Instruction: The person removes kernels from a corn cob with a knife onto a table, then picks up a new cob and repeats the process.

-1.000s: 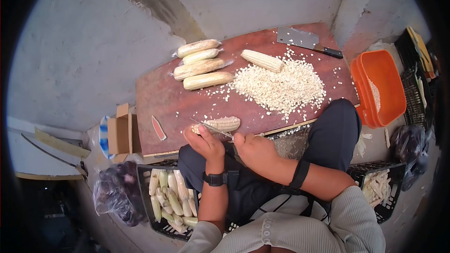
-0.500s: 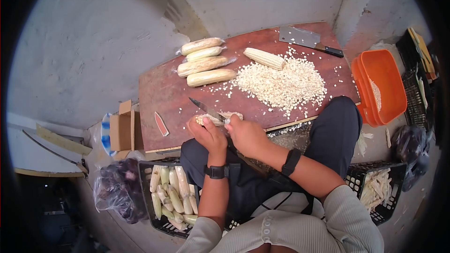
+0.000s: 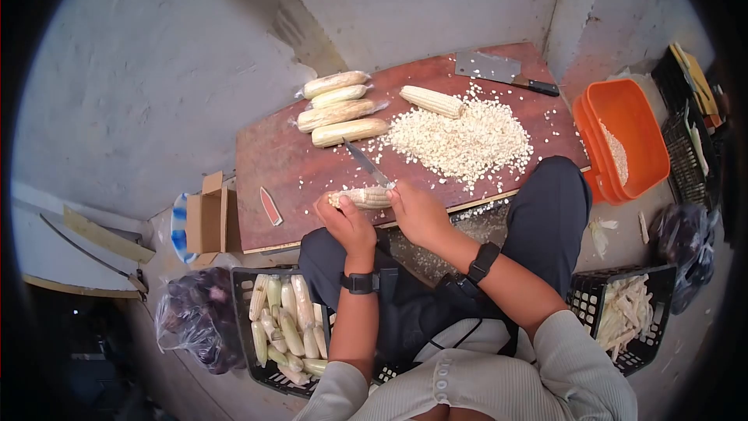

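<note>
Far left: carton [image 3: 210,218] on the floor, flaps up. Then red pointed piece [image 3: 269,206] lying on the tabletop [image 3: 273,160], tip up-left. Below the tabletop, black crate [image 3: 266,380] of corn by the left leg. Four cobs [image 3: 336,114] in a stack-like row near the back edge, long axes roughly left-right, some clearly in clear wrap.

Left hand [image 3: 343,222]: fingers curled, gripping the left end of the cob [image 3: 363,198]. Cob over the near edge of the tabletop, long axis nearly level, left to right, one end toward each hand; can't tell if it touches the wood. Knife [image 3: 365,162]: blade slants up-left, tip away from the person, pointing toward the four cobs. Right hand [image 3: 419,213]: closed round the knife handle, just beside the cob's right end; contact with the cob unclear.

Loose cob [image 3: 431,101] on the kernel pile's upper edge, slanting down-right. Kernel pile [image 3: 463,140] right of centre. Cleaver [image 3: 488,67] behind it, handle right. Far right: orange bin [image 3: 643,121], some kernels inside.
</note>
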`<state>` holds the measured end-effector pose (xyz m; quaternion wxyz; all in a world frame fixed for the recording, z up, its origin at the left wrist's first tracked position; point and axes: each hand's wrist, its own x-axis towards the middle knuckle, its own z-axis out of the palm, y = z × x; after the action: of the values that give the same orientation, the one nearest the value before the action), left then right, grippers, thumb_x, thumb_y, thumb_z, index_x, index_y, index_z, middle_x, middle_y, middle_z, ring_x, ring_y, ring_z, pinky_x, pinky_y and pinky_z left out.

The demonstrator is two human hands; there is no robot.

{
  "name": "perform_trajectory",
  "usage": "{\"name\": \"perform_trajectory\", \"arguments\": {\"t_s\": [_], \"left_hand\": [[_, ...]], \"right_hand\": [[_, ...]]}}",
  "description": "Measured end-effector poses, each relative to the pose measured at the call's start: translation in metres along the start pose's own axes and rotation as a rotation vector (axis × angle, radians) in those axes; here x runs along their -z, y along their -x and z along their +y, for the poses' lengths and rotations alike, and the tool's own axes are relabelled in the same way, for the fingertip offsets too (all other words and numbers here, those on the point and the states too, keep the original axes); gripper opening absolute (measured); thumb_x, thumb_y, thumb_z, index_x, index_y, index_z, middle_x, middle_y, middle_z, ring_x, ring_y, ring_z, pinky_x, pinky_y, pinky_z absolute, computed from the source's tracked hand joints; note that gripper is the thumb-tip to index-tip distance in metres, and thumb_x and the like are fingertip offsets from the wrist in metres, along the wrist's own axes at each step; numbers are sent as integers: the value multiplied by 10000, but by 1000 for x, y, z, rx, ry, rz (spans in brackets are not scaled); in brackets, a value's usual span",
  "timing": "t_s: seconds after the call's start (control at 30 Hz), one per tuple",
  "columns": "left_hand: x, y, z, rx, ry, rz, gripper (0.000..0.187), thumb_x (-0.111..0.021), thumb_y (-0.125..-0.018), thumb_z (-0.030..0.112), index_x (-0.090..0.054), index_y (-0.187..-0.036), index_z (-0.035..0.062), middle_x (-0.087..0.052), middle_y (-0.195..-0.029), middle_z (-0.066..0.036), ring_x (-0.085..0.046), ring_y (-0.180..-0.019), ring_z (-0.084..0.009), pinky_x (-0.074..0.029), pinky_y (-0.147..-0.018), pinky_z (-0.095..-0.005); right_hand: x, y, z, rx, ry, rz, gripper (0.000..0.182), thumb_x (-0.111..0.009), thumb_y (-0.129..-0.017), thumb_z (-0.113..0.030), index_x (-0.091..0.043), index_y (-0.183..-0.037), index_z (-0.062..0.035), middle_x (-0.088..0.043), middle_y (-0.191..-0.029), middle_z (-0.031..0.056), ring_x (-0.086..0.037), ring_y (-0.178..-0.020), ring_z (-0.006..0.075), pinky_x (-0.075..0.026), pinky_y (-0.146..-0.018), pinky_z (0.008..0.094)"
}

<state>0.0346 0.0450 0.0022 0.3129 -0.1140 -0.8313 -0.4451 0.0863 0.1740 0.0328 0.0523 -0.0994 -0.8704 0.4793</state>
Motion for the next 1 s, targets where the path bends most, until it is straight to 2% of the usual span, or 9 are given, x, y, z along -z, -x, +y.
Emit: {"name": "perform_trajectory", "arguments": {"t_s": [0.1, 0.2, 0.3, 0.4, 0.47, 0.57, 0.67, 0.8, 1.0], "left_hand": [[1, 2, 1, 42, 74, -14, 328, -449, -945, 269, -464, -1035, -46, -471, -966, -183, -462, -888, -310, -369, -820, -419], [-3, 4, 0, 44, 86, 10, 310, -442, -945, 262, -469, -1025, -36, -474, -950, -167, -463, -874, -294, -369, -824, -409], [-6, 4, -1, 74, 98, 21, 312, -445, -944, 271, -472, -1014, -32, -479, -934, -158, -466, -859, -285, -373, -819, -402], [-8, 3, 0, 80, 98, 37, 313, -446, -950, 283, -474, -1004, -25, -483, -912, -134, -464, -835, -252, -382, -798, -379], [-8, 3, -1, 71, 64, 36, 308, -433, -966, 288, -476, -1000, -14, -483, -887, -99, -457, -812, -198, -393, -772, -347], [-8, 1, -8, 69, 11, 15, 305, -430, -969, 293, -477, -971, -8, -476, -869, -85, -446, -789, -185, -392, -754, -337], [-12, -3, -5, 110, 49, 40, 307, -454, -947, 293, -475, -918, -13, -467, -858, -134, -462, -802, -265, -380, -764, -385], [-14, -7, -11, 73, 11, 54, 309, -436, -954, 287, -466, -906, -17, -463, -844, -135, -456, -786, -271, -375, -756, -388], [-12, -11, -11, 49, -40, 49, 301, -440, -947, 276, -459, -897, -20, -457, -831, -138, -450, -767, -275, -371, -736, -389]], "right_hand": [[19, 14, -2, 133, 177, 3, 234, -451, -946, -237, -497, -898, -13, -613, -747, 204, -606, -657, 395, -475, -589, 487], [22, 34, -3, 313, 346, 70, 196, -504, -925, -226, -497, -868, -38, -573, -676, 150, -603, -589, 330, -478, -519, 416], [9, 46, 7, 364, 481, 90, 160, -529, -907, -199, -504, -884, -43, -555, -646, 108, -599, -523, 254, -474, -455, 350], [7, 58, 4, 361, 559, 74, 175, -549, -897, -204, -498, -876, -37, -551, -634, 96, -591, -496, 231, -470, -440, 328], [8, 59, 2, 355, 508, 69, 191, -554, -898, -218, -491, -862, -41, -548, -626, 91, -585, -483, 232, -466, -432, 329], [9, 54, 5, 352, 471, 64, 215, -556, -902, -240, -482, -839, -48, -544, -607, 85, -582, -476, 231, -463, -425, 329], [7, 45, 10, 356, 433, 63, 236, -559, -904, -259, -480, -819, -54, -542, -587, 80, -579, -469, 228, -460, -421, 329], [7, 32, 10, 346, 398, 36, 252, -550, -904, -273, -480, -793, -58, -561, -559, 83, -595, -479, 243, -464, -420, 357], [-7, 11, 16, 379, 455, 52, 266, -570, -898, -275, -484, -778, -54, -546, -563, 81, -586, -474, 233, -461, -423, 340]]}}
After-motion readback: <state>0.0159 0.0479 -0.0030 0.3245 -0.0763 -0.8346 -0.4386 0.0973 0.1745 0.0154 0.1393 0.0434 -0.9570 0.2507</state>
